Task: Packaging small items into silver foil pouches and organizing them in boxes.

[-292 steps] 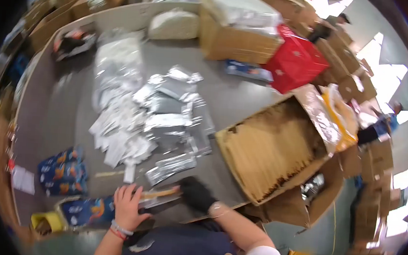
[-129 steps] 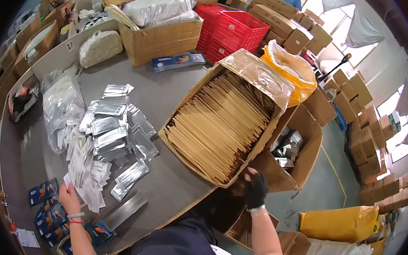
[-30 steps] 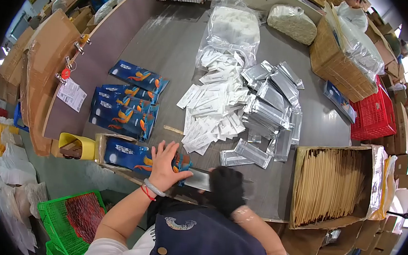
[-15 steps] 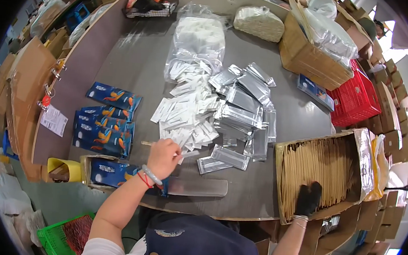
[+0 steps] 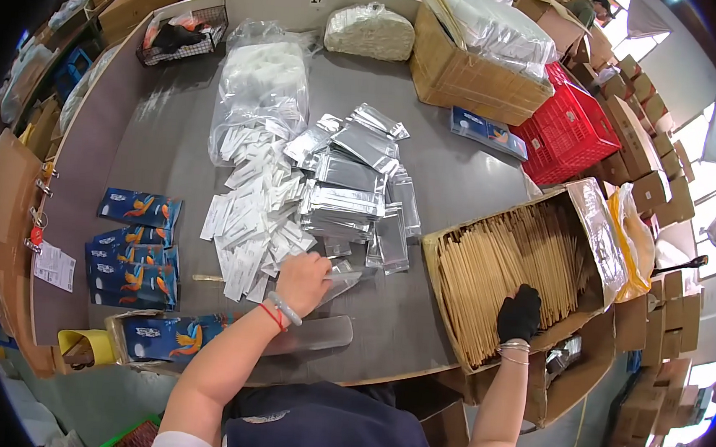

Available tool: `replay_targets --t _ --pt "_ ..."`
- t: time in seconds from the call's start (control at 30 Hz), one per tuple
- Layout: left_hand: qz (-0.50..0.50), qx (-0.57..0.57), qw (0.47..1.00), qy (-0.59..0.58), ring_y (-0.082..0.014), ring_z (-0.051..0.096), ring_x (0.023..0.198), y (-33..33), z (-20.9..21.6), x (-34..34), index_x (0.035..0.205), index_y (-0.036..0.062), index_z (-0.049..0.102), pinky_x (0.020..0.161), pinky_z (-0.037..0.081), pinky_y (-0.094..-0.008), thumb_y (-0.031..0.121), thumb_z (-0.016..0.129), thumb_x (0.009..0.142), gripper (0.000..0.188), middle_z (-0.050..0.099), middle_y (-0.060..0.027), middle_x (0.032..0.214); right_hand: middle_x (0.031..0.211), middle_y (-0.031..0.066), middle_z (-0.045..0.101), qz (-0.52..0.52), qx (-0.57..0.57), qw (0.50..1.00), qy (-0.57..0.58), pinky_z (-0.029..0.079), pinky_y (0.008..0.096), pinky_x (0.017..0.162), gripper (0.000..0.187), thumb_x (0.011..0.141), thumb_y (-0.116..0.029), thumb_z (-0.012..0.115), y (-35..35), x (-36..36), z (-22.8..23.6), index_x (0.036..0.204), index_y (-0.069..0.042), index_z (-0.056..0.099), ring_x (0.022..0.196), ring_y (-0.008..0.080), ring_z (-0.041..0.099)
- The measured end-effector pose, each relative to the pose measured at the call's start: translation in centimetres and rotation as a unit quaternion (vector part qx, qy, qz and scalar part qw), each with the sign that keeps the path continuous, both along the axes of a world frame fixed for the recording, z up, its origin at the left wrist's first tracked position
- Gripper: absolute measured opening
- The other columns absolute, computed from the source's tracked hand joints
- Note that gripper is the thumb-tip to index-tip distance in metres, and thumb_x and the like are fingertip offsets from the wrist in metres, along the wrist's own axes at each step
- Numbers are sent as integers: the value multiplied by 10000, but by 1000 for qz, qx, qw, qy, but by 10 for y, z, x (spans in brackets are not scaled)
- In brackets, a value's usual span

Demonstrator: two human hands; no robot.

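My bare left hand (image 5: 303, 282), a red string and a pale bangle on its wrist, rests at the near edge of the pile of white sachets (image 5: 253, 215). Its fingers are closed on a silver foil pouch (image 5: 343, 279). More silver pouches (image 5: 352, 185) lie stacked just beyond. My right hand (image 5: 521, 312), in a black glove, reaches into the open cardboard box (image 5: 444, 310) right of the table. Its fingers curl down onto the thin wooden sticks (image 5: 489, 263) that fill the box.
Blue printed packets (image 5: 133, 252) and a blue carton (image 5: 160, 338) lie at the left front beside a yellow tape roll (image 5: 88, 343). A flat silver bag (image 5: 311, 336) is at the table's near edge. A clear sack of sachets (image 5: 259, 90), a cardboard box (image 5: 470, 77) and a red crate (image 5: 575, 131) stand behind.
My gloved right hand has moved from the box's near rim up onto the sticks. My left hand has shifted slightly right, onto a silver pouch.
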State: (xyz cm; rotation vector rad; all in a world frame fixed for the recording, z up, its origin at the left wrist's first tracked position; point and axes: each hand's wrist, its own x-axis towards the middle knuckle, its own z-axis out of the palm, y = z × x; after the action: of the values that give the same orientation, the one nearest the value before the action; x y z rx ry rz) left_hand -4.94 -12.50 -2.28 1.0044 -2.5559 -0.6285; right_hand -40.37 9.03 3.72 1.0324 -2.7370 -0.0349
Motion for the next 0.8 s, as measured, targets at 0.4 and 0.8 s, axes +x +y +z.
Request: replay_targets --t 0.4,0.8 --pt "39 42 998 -28 -291 503 1033 69 49 119 1031 143 689 885 377 -444 291 840 568 509 578 -48 1087 1009 203 635 72 -323 928 -173 482 433 815 238 868 -39 525 3 23 -6 1089 18 591 933 382 604" --pt "36 5 999 -6 -324 490 1090 76 44 160 1138 64 625 940 410 -436 274 868 534 683 573 -82 1170 889 126 647 521 84 780 -336 486 424 653 200 889 -226 602 -78 213 -36 1057 -165 691 750 313 616"
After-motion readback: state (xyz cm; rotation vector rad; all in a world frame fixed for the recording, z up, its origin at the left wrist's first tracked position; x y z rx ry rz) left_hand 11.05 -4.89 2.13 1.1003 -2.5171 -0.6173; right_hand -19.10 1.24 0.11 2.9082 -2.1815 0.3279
